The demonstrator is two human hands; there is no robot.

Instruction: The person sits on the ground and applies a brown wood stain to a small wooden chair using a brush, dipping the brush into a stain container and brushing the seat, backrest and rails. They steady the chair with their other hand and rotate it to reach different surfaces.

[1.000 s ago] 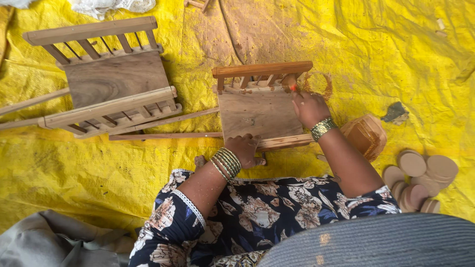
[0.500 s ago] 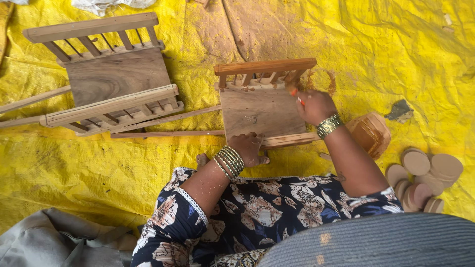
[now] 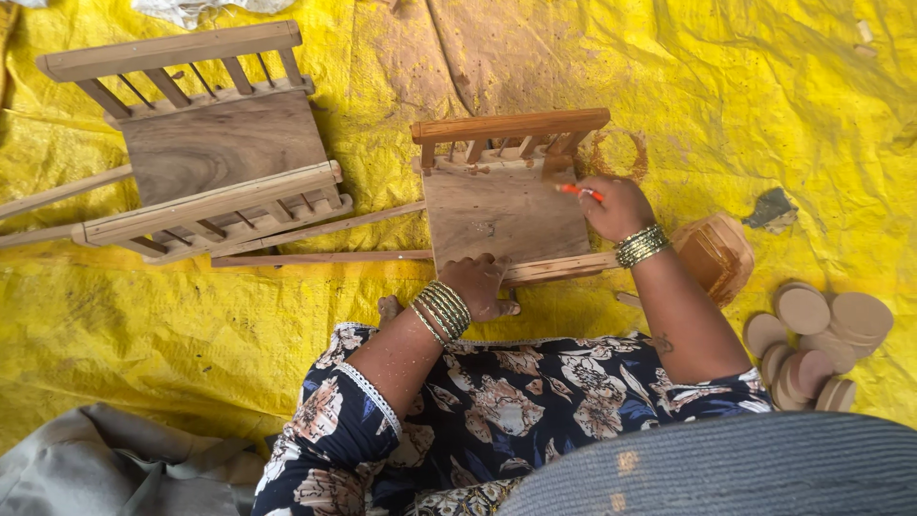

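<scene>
A small wooden cart frame (image 3: 504, 205) with a slatted rail lies on a yellow tarp in front of me. My left hand (image 3: 480, 285) presses down on its near edge, fingers curled over the wood. My right hand (image 3: 616, 207) rests at the frame's right side and grips a thin orange pencil-like tool (image 3: 580, 192) whose tip points at the board near the rail. Both wrists carry bangles.
A larger wooden cart body (image 3: 205, 158) with long poles lies to the left. Several round wooden discs (image 3: 812, 339) are piled at the right, beside a brown rounded wooden piece (image 3: 714, 256). The yellow tarp (image 3: 764, 96) covers the ground; grey cloth (image 3: 124, 468) lies at lower left.
My right hand has shifted slightly back along the frame's right side with the orange tool. The left hand stays pressed on the near edge.
</scene>
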